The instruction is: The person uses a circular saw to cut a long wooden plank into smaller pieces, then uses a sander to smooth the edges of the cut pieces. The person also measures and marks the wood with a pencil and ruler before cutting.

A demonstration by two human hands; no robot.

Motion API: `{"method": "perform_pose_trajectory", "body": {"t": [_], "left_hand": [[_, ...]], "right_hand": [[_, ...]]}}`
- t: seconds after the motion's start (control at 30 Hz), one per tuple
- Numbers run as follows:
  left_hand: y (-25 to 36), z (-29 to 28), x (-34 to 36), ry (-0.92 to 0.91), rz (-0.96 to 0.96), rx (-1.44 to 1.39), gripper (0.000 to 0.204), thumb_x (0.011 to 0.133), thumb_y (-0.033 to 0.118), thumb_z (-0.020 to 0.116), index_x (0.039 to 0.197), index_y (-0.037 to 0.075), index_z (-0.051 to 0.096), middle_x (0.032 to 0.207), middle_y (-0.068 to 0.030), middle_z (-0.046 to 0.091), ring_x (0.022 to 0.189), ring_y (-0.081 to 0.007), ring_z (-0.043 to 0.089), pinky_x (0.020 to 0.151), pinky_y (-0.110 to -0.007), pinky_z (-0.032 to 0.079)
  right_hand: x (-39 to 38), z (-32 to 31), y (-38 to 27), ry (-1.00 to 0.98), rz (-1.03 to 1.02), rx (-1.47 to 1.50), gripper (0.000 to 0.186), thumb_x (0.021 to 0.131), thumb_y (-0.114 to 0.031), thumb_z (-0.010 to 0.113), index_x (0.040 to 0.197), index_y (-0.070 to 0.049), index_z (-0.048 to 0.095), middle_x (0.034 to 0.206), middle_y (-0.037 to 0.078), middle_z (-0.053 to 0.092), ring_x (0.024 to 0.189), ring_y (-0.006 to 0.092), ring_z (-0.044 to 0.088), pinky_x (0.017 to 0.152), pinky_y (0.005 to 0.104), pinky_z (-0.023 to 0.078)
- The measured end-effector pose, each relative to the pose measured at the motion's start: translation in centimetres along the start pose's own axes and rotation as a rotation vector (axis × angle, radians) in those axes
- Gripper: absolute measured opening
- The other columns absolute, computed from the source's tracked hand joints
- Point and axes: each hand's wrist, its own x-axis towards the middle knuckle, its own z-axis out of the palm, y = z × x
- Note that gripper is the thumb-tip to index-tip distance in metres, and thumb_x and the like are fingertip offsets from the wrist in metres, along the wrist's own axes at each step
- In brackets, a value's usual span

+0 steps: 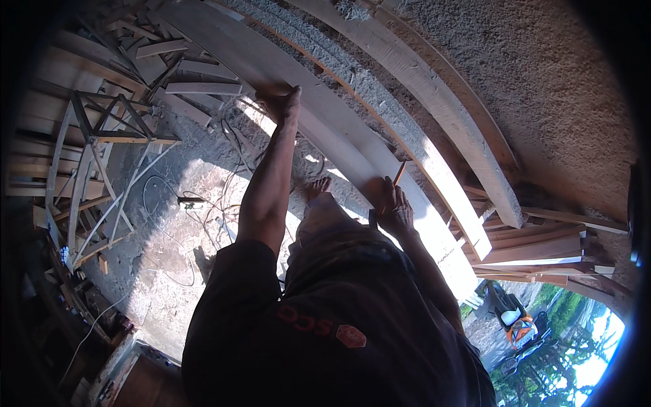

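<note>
A long, wide wooden plank (332, 115) runs from the upper left to the lower right in front of me. My left hand (279, 105) is closed at its near edge, the thumb towards the top face and the fingers partly in shadow. Farther right along the same plank, my right hand (395, 211) rests at the near edge. A slim orange pencil (400, 173) sticks up from between its fingers. Sunlight falls brightly on the plank's right end.
Beyond the plank lie a narrower board (434, 163) and a thick beam (434, 85). Stacked timber (529, 244) is at the right. Cables (230, 176) trail over the floor at left, near a wooden frame (108, 139) and offcuts (159, 49). A motorcycle (519, 325) stands outside.
</note>
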Motion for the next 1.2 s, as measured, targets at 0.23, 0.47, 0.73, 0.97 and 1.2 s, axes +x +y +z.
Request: {"method": "perform_pose_trajectory", "body": {"t": [0.23, 0.47, 0.73, 0.97, 1.2], "left_hand": [[-0.1, 0.8, 0.0, -0.001, -0.018, -0.067, 0.104, 0.061, 0.029, 0.089, 0.136, -0.002, 0.025, 0.131, -0.0242, 0.044, 0.124, -0.0406, 0.052, 0.112, -0.051, 0.047], [-0.2, 0.5, 0.0, 0.030, -0.082, -0.039, 0.107, 0.063, 0.032, 0.093, 0.142, -0.002, 0.029, 0.137, -0.0239, 0.047, 0.126, -0.0377, 0.053, 0.109, -0.049, 0.049], [-1.0, 1.9, -1.4, 0.094, -0.049, -0.106, 0.094, 0.062, 0.026, 0.086, 0.135, 0.001, 0.032, 0.131, -0.0215, 0.044, 0.130, -0.0398, 0.046, 0.114, -0.050, 0.040], [-1.1, 1.5, -2.1, 0.089, -0.081, -0.172, 0.104, 0.063, 0.023, 0.088, 0.144, 0.001, 0.027, 0.138, -0.0237, 0.046, 0.130, -0.0413, 0.049, 0.111, -0.048, 0.044], [-0.6, 0.5, -2.2, 0.072, -0.084, -0.180, 0.093, 0.064, 0.023, 0.086, 0.136, 0.005, 0.031, 0.134, -0.0224, 0.049, 0.125, -0.0412, 0.053, 0.104, -0.050, 0.048]], "right_hand": [[0.4, -0.7, 1.3, -0.022, -0.107, 0.024, 0.086, 0.080, -0.017, 0.066, 0.155, -0.006, 0.026, 0.131, 0.024, 0.051, 0.113, 0.0445, 0.057, 0.094, 0.0537, 0.053], [0.0, -0.1, 0.2, 0.039, -0.086, -0.056, 0.092, 0.079, -0.018, 0.071, 0.157, -0.007, 0.023, 0.130, 0.024, 0.051, 0.115, 0.0452, 0.055, 0.095, 0.0540, 0.051], [-1.1, 0.3, 1.5, 0.067, -0.164, -0.023, 0.101, 0.073, -0.023, 0.078, 0.156, -0.005, 0.023, 0.130, 0.027, 0.051, 0.118, 0.0494, 0.053, 0.097, 0.0570, 0.049], [-0.6, 1.1, 2.6, 0.097, -0.168, 0.031, 0.103, 0.069, -0.033, 0.082, 0.153, -0.004, 0.029, 0.127, 0.026, 0.055, 0.114, 0.0482, 0.056, 0.092, 0.0572, 0.050], [0.1, 2.3, 5.1, 0.102, -0.192, 0.086, 0.112, 0.064, -0.049, 0.086, 0.153, -0.007, 0.031, 0.128, 0.026, 0.055, 0.114, 0.0468, 0.057, 0.090, 0.0571, 0.050]]}}
